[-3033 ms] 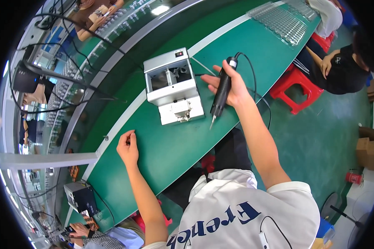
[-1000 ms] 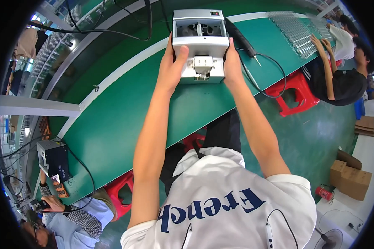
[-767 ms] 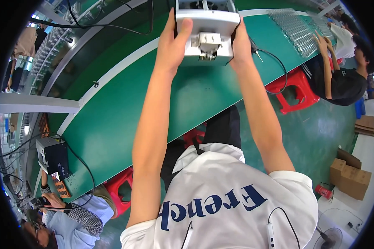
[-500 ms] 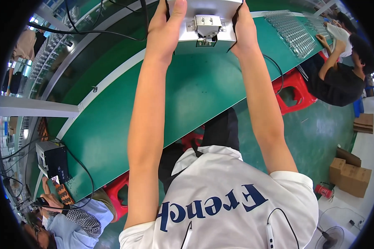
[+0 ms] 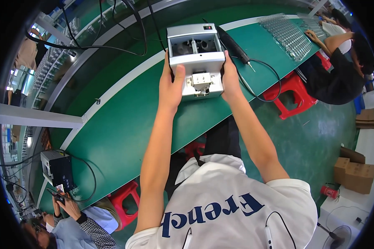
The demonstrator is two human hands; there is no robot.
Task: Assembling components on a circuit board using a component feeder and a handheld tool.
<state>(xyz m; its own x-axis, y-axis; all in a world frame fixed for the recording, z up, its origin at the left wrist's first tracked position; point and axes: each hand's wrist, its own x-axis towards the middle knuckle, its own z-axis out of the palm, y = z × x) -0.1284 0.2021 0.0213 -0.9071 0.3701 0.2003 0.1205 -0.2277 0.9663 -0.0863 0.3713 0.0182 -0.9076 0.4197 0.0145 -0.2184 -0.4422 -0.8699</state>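
Note:
Both my hands hold a silver box-shaped screw feeder above the green bench, near its far side. The feeder has an open-topped bay, a small switch at its far end and a metal block on the end facing me. My left hand grips its left side, thumb laid along the near face. On the opposite side my right hand is closed around the edge, its fingertips partly hidden. Just right of the feeder lies a black electric screwdriver with a thin bit and a cable. Whether the feeder touches the bench, I cannot tell.
Clear plastic trays are on the green bench at the right, by a co-worker. Red stools stand along the near edge. A black box sits far left, beside another person's hands. Cables hang at upper left.
The screw feeder has come down from the top edge toward me, both hands still gripping it. Its open bay and the electric screwdriver now show. The left co-worker's hands have shifted.

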